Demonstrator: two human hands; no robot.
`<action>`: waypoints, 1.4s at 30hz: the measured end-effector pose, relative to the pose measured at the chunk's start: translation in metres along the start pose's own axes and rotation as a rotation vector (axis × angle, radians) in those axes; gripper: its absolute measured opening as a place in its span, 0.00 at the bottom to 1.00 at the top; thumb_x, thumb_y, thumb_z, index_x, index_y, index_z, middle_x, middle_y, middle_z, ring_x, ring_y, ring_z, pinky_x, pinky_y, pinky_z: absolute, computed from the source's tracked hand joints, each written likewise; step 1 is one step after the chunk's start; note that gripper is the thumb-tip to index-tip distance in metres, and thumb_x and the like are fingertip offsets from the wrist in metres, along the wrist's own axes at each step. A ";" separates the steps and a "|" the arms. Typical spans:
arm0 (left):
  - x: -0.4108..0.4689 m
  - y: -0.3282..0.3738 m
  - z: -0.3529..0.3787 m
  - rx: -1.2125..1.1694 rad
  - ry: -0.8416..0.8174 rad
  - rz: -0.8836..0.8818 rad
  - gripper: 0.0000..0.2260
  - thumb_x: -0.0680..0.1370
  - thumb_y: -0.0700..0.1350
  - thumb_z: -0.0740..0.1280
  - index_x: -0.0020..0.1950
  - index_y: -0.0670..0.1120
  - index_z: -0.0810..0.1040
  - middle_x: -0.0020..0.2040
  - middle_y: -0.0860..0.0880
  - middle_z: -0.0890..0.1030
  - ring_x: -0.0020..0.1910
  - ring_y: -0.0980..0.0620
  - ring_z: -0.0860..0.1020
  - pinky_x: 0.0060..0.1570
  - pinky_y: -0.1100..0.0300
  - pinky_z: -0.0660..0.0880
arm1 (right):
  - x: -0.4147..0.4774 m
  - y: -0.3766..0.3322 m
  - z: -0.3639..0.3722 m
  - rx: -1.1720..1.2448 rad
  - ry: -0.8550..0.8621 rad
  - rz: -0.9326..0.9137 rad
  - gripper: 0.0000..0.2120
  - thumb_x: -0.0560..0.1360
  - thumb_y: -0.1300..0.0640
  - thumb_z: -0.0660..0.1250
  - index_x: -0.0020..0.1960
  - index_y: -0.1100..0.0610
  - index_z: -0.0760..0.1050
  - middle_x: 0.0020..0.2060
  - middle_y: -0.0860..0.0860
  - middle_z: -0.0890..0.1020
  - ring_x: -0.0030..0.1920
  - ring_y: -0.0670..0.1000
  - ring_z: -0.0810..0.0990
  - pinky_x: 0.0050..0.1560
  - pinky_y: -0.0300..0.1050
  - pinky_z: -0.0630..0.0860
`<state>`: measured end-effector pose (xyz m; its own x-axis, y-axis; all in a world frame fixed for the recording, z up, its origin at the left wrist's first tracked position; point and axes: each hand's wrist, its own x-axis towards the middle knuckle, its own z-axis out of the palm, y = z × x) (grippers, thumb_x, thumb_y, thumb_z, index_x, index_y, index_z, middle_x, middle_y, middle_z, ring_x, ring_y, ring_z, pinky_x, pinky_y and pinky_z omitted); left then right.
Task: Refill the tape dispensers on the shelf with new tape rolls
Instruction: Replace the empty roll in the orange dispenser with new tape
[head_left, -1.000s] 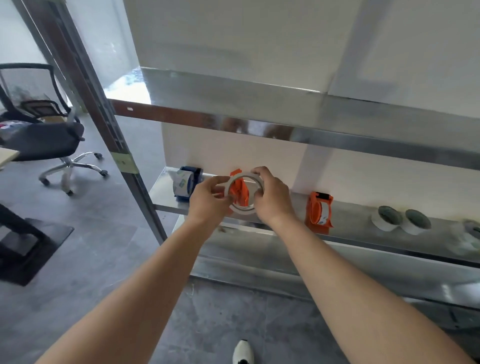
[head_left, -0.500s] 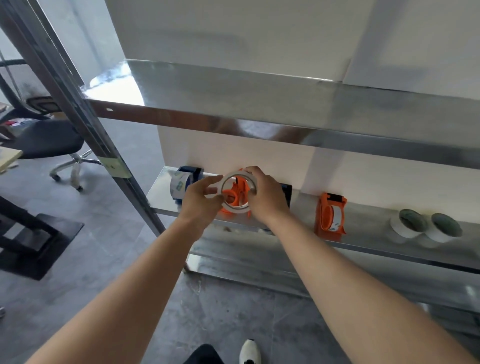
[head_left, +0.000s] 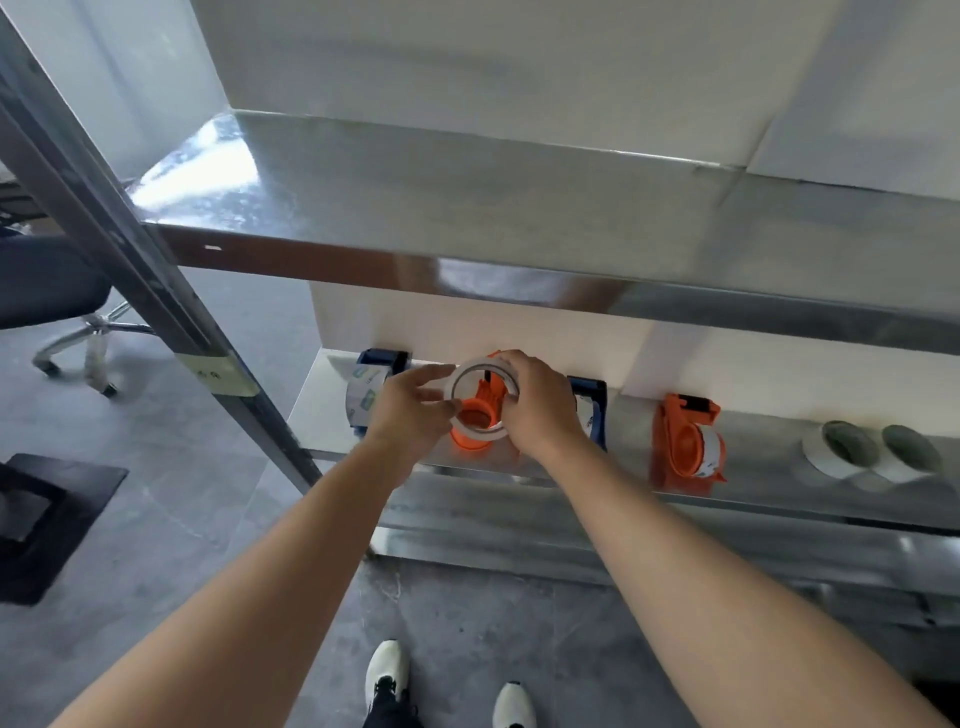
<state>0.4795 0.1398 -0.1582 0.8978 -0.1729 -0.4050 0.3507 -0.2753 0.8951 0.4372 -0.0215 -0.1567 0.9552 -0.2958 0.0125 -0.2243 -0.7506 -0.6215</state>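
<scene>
Right hand (head_left: 540, 410) grips new tape roll (head_left: 480, 362), left hand (head_left: 410, 410) pinches its rim, at hub of orange dispenser (head_left: 475, 415) on lower shelf (head_left: 779, 483); apparently not yet seated. Blue dispenser (head_left: 371, 384), second orange dispenser (head_left: 685, 441) look loaded; spare rolls (head_left: 841, 452) remain.

An office storage corner.
A steel rack (head_left: 467, 208) stands against a white wall (head_left: 467, 62), with tape dispensers (head_left: 688, 447) and rolls (head_left: 841, 449) along its lower shelf (head_left: 769, 467); a wheeled chair (head_left: 52, 291) sits left on grey floor (head_left: 171, 499).
</scene>
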 end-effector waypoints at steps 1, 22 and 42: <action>0.007 0.000 -0.003 0.009 -0.012 -0.004 0.21 0.79 0.36 0.75 0.70 0.51 0.81 0.58 0.45 0.85 0.57 0.44 0.85 0.62 0.44 0.83 | 0.003 -0.002 0.004 -0.002 0.004 0.020 0.24 0.79 0.64 0.70 0.72 0.51 0.74 0.64 0.51 0.81 0.63 0.52 0.80 0.59 0.41 0.76; 0.078 -0.038 0.003 0.176 -0.051 -0.058 0.11 0.79 0.43 0.74 0.59 0.55 0.83 0.48 0.51 0.89 0.42 0.51 0.88 0.44 0.52 0.86 | 0.017 0.020 0.062 0.064 0.016 0.331 0.20 0.83 0.59 0.65 0.75 0.54 0.72 0.64 0.52 0.78 0.62 0.50 0.79 0.60 0.37 0.74; 0.102 -0.069 0.008 0.129 -0.030 -0.100 0.10 0.79 0.46 0.74 0.59 0.57 0.84 0.48 0.52 0.89 0.47 0.49 0.88 0.52 0.44 0.86 | 0.036 0.025 0.078 -0.004 0.009 0.310 0.21 0.83 0.63 0.65 0.76 0.55 0.72 0.67 0.52 0.81 0.66 0.53 0.80 0.65 0.42 0.75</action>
<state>0.5447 0.1340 -0.2624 0.8513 -0.1659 -0.4978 0.3990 -0.4114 0.8194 0.4815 -0.0048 -0.2329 0.8391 -0.5166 -0.1705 -0.5059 -0.6258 -0.5936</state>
